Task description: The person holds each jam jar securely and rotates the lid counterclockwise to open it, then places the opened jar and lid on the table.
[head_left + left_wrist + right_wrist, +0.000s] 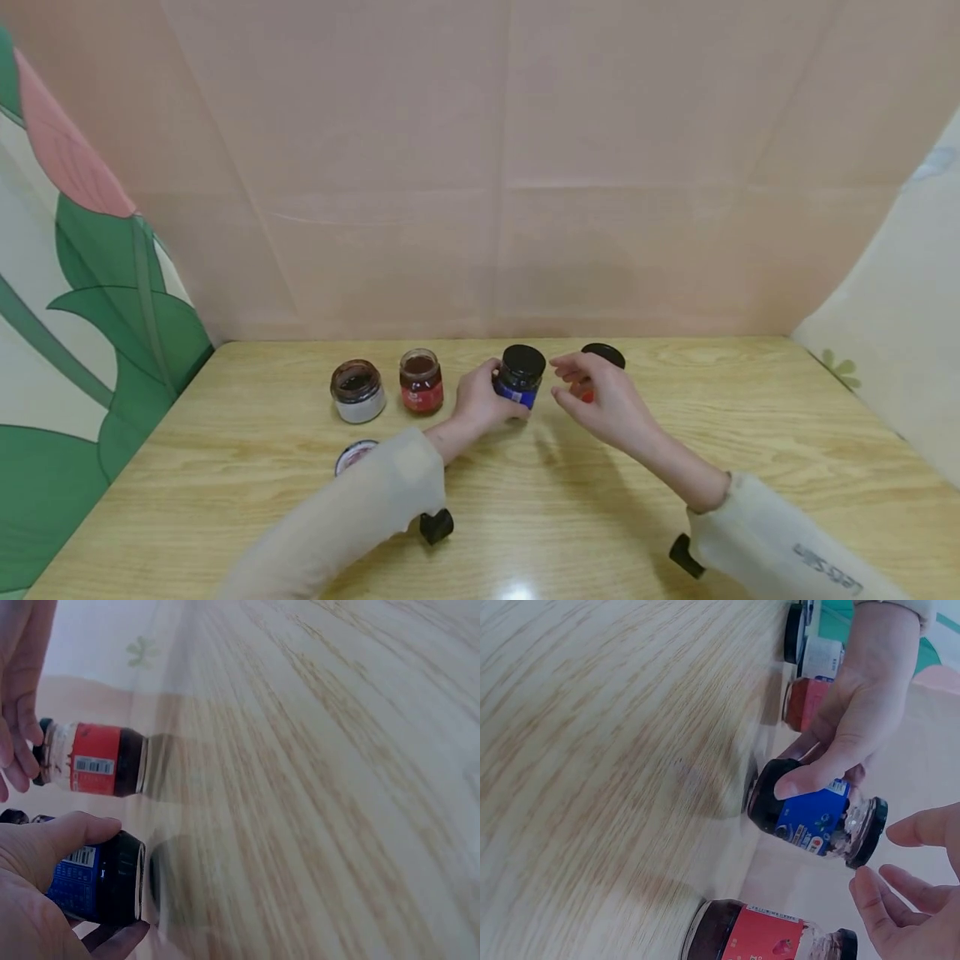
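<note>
My left hand (pixel 480 402) grips a jar with a blue label (pixel 815 815) low on its body, thumb on one side and fingers on the other. A black lid (pixel 524 362) covers this jar, which leans slightly, its base close over the table. Beside the lid is my right hand (pixel 606 398), its fingers loosely bent and apart from the jar, holding nothing. Behind the right hand in the head view, and partly hidden by it, stands a red-labelled jar (pixel 96 761) with a black lid of its own.
To the left stand an uncovered jar with a whitish label (pixel 361 406) and an uncovered red-labelled jar (pixel 422 395), both with dark contents. A loose lid (pixel 352 456) lies on the wooden table (pixel 555 525), partly behind the left sleeve. A pinkish cloth (pixel 495 208) hangs along the back edge.
</note>
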Available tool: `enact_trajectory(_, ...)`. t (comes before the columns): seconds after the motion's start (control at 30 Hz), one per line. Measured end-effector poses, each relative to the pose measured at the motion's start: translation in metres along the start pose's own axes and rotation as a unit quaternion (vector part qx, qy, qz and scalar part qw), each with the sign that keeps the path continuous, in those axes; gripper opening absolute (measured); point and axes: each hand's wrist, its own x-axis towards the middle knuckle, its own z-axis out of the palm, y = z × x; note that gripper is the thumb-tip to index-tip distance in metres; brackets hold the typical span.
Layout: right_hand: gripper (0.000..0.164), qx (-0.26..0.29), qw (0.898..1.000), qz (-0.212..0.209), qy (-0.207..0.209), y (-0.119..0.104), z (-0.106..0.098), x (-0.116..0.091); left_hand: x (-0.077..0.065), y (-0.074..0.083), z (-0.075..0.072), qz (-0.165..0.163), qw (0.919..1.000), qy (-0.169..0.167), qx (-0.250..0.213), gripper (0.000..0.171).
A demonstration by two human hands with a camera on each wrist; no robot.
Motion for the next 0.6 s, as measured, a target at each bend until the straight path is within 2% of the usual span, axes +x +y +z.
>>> enact_trajectory(0.2,0.030,0.008,1.000,0.005,0.009,0.000,-0.002,0.001,-0.003,0.003,-0.011,-0.014,0.9997,-0.017,-0.006,0.060)
enact_trajectory(0.37,0.026,0.020,0.999,0.022,0.020,-0.002,-0.003,0.002,-0.007,0.006,-0.019,-0.007,0.9991,-0.036,-0.022,0.063)
enact_trajectory(0.6,0.039,0.031,0.997,0.061,0.018,-0.006,-0.003,0.003,-0.013,0.006,-0.026,-0.001,0.9974,-0.064,-0.032,0.076)
